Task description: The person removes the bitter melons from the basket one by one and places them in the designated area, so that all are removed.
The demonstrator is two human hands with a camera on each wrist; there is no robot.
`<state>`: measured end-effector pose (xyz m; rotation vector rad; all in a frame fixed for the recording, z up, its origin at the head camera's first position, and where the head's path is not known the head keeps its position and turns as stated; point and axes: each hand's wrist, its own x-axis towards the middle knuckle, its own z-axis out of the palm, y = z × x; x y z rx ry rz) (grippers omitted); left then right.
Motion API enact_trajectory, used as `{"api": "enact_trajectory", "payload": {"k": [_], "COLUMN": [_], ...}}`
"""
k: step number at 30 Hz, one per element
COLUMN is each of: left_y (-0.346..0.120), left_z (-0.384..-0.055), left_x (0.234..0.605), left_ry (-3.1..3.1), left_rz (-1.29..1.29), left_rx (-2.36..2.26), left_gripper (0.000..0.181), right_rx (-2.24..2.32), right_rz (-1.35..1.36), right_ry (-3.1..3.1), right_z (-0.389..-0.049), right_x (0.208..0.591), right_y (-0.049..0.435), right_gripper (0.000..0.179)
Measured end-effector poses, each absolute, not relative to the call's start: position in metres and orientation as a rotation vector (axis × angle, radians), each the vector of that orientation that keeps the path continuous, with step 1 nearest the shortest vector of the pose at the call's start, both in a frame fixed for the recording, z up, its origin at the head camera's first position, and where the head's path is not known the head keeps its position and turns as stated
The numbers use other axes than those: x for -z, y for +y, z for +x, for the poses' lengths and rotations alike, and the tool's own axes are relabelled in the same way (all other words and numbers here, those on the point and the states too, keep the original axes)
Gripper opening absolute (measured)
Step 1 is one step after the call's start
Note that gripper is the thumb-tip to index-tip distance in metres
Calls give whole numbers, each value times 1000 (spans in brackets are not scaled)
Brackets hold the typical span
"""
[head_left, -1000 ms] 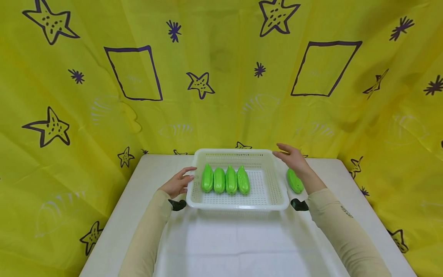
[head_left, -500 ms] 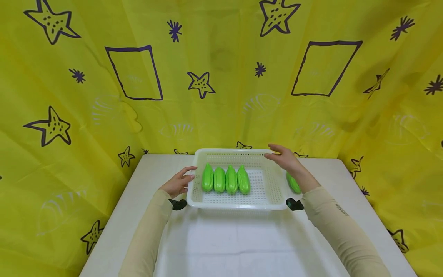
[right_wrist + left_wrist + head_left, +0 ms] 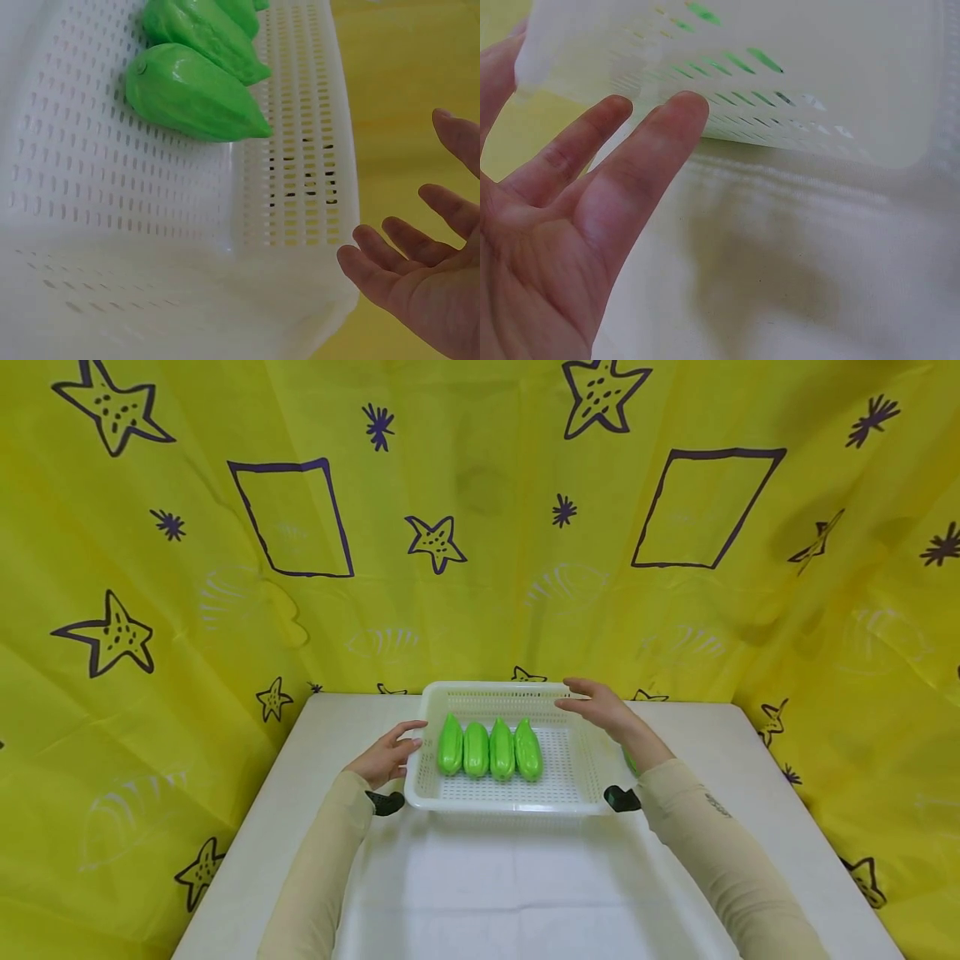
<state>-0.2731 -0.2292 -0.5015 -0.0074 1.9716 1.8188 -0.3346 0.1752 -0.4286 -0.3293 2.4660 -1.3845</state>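
Several bright green, ribbed toy gourds [image 3: 502, 750] lie side by side in the left part of a white perforated plastic basket [image 3: 517, 807]; two show well in the right wrist view, the lower one a pointed gourd [image 3: 191, 94]. My left hand [image 3: 382, 760] is at the basket's left side, fingertips at the rim; in the left wrist view its extended fingers lie against the outer wall [image 3: 855, 67]. Over the basket's back right part hovers my right hand [image 3: 603, 708], fingers spread and holding nothing. Another green gourd [image 3: 630, 760] lies outside, right of the basket, mostly hidden by my right forearm.
The basket stands toward the back of a white-covered table [image 3: 517, 885]. Yellow curtains [image 3: 480, 602] with stars and frames drawn on them hang close behind and on both sides. Dark wrist devices [image 3: 386, 803] sit under both wrists.
My right hand has moved left, from beside the basket's right rim to over its back right part, covering more of the gourd outside. The left hand, basket and gourds inside stay put.
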Motion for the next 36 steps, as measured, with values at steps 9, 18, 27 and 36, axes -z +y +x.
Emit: {"api": "enact_trajectory", "payload": {"k": [9, 18, 27, 36], "left_y": [-230, -231, -232, -231], "left_z": [-272, -273, -275, -275], "left_x": [504, 504, 505, 505], "left_ry": [1983, 1976, 1961, 1960], "left_rz": [16, 21, 3, 13], "left_rx": [-1810, -1815, -1820, -1824], "left_gripper": [50, 51, 52, 51], "right_rx": [1376, 1379, 1368, 1321], "right_rz": [-306, -317, -311, -259], "right_ry": [2400, 2310, 2285, 2193], "right_z": [-343, -348, -351, -348], "right_x": [442, 452, 459, 464], "right_y": [167, 160, 152, 140], "right_gripper": [67, 67, 66, 71]}}
